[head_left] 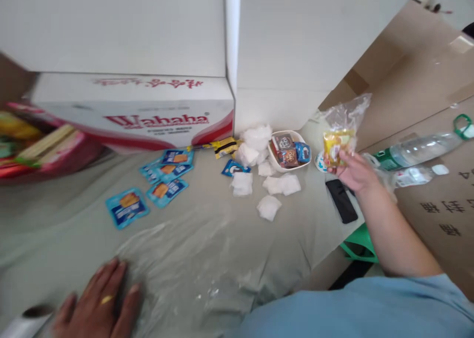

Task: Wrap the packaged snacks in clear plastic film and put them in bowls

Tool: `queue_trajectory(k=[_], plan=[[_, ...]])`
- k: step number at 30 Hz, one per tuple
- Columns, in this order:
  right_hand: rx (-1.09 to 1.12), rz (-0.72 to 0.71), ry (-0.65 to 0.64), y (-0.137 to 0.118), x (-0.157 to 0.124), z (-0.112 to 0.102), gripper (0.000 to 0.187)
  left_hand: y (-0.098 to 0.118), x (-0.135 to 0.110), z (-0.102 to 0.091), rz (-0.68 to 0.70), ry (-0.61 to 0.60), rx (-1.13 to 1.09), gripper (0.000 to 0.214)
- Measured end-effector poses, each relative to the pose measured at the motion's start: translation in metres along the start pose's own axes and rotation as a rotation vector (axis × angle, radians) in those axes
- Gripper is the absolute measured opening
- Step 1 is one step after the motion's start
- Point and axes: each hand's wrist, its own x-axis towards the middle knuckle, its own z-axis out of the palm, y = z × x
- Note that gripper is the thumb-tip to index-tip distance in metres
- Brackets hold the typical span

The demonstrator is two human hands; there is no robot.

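Tube (31, 320), pale, hollow end showing, lies just left of the left hand (98, 301). That hand is palm down on the grey sheet (207, 244), fingers loosely spread, gripping nothing, yellow ring on one finger. Blue sleeve (351, 308) fills the near right; from it the forearm bends up to the right hand (351, 167), fingers closed round a yellow packet (336, 143) with clear film standing above it, raised over the table's right side; whether the film is part of the packet, cannot tell. Green plastic piece (359, 244) beside the right forearm, below table level. Black phone-like slab (340, 199) near the right wrist, on the near side. Beyond the left hand, blue snack packets (128, 207), several overlapping. Between the two hands, crumpled white wads (269, 208) crowd the near left side of the white bowl (292, 169), which holds small wrapped packs. Cup (320, 162) just left of the right hand, partly blocked by the packet. Large bottle (425, 150) and smaller bottle (418, 176) lie to the right hand's right. Farther off, yellow wrappers (225, 147); well beyond the left hand, a red-and-white carton (155, 115) bounds the table's far side.
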Motion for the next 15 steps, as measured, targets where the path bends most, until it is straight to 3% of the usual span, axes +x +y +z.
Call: queue_trajectory(k=[2, 5, 8, 12, 15], plan=[[0.036, 0.105, -0.113, 0.030, -0.033, 0.029, 0.045, 0.001, 0.000, -0.002, 0.025, 0.074, -0.110, 0.068], [0.051, 0.307, -0.288, 0.070, -0.068, 0.080, 0.051, 0.008, 0.004, -0.019, -0.056, 0.059, -0.259, 0.065], [0.022, 0.388, -0.432, 0.098, -0.086, 0.128, 0.050, 0.016, 0.008, -0.044, -0.094, 0.224, -0.147, 0.069], [-0.195, 0.193, -0.569, 0.114, -0.093, 0.179, 0.051, 0.032, 0.000, -0.078, -0.124, 0.427, 0.047, 0.058], [-0.393, -0.097, -0.626, 0.116, -0.099, 0.208, 0.043, 0.059, -0.016, -0.089, -0.165, 0.328, -0.217, 0.041]])
